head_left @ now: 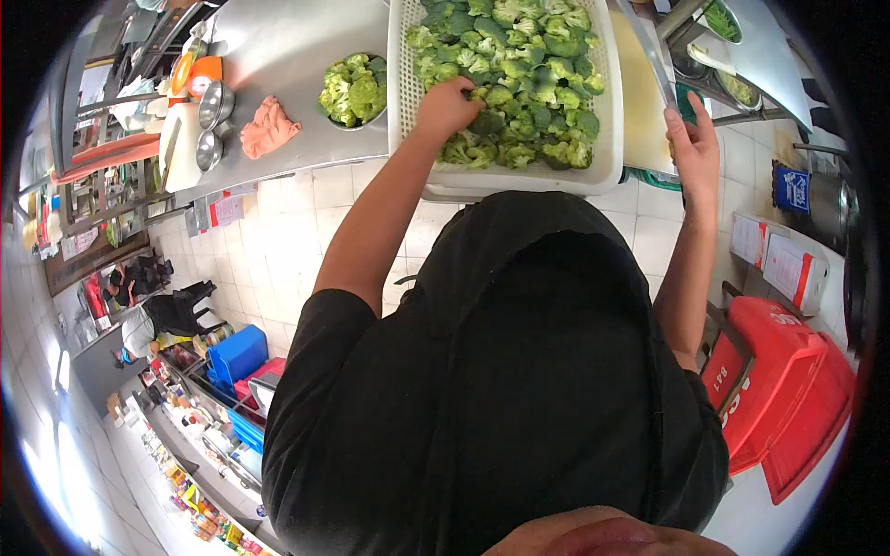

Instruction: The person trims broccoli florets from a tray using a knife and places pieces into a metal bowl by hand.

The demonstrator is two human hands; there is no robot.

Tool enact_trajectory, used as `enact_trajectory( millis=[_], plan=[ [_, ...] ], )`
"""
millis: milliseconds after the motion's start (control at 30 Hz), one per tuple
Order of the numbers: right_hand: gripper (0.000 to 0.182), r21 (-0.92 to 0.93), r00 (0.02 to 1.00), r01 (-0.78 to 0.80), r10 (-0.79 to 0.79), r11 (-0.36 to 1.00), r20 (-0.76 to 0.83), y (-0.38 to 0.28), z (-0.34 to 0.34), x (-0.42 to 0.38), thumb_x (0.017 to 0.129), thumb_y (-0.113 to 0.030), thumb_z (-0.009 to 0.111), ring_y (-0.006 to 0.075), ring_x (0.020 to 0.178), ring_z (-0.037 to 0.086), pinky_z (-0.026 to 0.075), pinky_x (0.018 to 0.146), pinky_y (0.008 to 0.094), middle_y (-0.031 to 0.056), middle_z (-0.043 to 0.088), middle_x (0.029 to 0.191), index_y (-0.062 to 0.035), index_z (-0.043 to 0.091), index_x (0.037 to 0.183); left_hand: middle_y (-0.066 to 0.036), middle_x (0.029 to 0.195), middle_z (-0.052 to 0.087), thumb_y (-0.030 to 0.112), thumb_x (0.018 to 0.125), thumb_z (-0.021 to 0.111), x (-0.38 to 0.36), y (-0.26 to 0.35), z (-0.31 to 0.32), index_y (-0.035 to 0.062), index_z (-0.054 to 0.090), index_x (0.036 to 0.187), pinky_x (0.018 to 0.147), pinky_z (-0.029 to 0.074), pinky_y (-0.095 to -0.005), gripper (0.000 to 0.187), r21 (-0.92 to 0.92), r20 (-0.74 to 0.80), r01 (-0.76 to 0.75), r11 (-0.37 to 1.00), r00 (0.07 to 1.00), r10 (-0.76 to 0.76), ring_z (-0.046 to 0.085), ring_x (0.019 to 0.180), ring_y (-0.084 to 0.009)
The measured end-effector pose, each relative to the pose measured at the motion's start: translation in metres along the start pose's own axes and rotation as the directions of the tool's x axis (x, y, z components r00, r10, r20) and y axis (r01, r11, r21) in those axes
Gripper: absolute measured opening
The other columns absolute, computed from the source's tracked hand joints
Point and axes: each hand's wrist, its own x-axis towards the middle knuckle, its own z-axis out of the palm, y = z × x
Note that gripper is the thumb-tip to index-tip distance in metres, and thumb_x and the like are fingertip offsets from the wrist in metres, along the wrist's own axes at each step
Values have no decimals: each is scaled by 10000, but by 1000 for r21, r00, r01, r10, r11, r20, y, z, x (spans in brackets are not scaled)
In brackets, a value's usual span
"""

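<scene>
My left hand (pixel 449 109) reaches into a white perforated crate (pixel 400 93) heaped with broccoli florets (pixel 528 83). Its fingers are curled around a floret near the crate's left side, and the fingertips are partly hidden among the pieces. To the right of the crate, my right hand (pixel 695 151) grips a long knife (pixel 654 57), its blade pointing away from me beside a yellowish cutting board (pixel 640 102). The knife's handle is mostly hidden by the hand. Left of the crate, a round bowl (pixel 382 119) holds more broccoli.
On the steel counter (pixel 306 56) lie a pink cloth (pixel 269 128) and metal bowls (pixel 216 104), with an orange scale (pixel 204 76) behind. Containers of greens stand at the far right. A red bin (pixel 760 380) is behind my right arm; other people are at the lower left.
</scene>
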Motion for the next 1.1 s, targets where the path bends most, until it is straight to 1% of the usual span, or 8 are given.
enact_trajectory(
  millis=[267,467,567,667,733,867,1000,1100],
  plan=[
    [666,41,980,52,-59,998,190,-20,36,-14,915,-325,742,35,621,430,328,541,215,-26,554,712,-30,469,1447,-162,1117,661,285,751,716,-3,4,8,109,698,1000,868,537,-427,305,94,-99,-15,995,995,24,661,1003,-337],
    [645,90,964,21,-44,996,261,-30,43,-25,924,-322,732,42,648,462,353,572,212,-25,561,717,-41,474,1444,-170,993,681,281,729,734,-10,8,6,51,630,976,833,530,-447,353,52,-126,-78,996,988,84,656,940,-366],
    [626,141,961,0,-39,990,274,-30,44,-28,931,-320,722,41,648,462,351,573,212,-26,564,718,-43,480,1437,-171,983,681,292,732,733,-14,15,1,53,629,1065,836,530,-452,423,16,-94,-9,1000,995,10,663,918,-372],
    [600,193,955,-52,-8,980,296,-32,47,-33,941,-311,710,39,645,458,345,572,209,-28,560,709,-40,487,1428,-133,942,687,248,780,701,-14,12,0,55,606,1186,757,539,-416,460,-95,-86,-39,995,996,31,669,831,-295],
    [591,197,950,-55,-9,979,312,-34,48,-37,947,-309,703,36,643,461,343,571,205,-26,560,703,-38,488,1426,-107,926,659,173,797,664,-14,12,-14,33,573,1263,667,512,-367,496,-441,61,107,891,994,-89,645,796,-227],
    [576,245,923,-100,-1,964,384,-39,52,-44,954,-306,694,36,639,473,343,573,203,-22,564,694,-45,490,1425,-49,944,581,65,830,600,-34,24,-38,29,532,1333,548,417,-287,509,-859,249,318,401,944,-215,570,729,-138],
    [547,236,896,-13,-93,972,434,-54,75,-52,954,-282,690,54,641,498,378,583,220,-16,573,699,-55,507,1416,-66,1024,558,87,856,574,-56,55,-42,54,532,1269,586,385,-270,416,-946,279,304,113,940,-197,532,728,-170],
    [610,169,854,91,-164,981,494,-60,96,-57,907,-307,737,76,649,518,414,606,240,6,587,714,-62,511,1418,-79,1029,590,141,923,559,-63,69,-31,43,539,1208,616,447,-302,301,-957,291,291,-11,957,-21,579,781,-198]
  ],
)
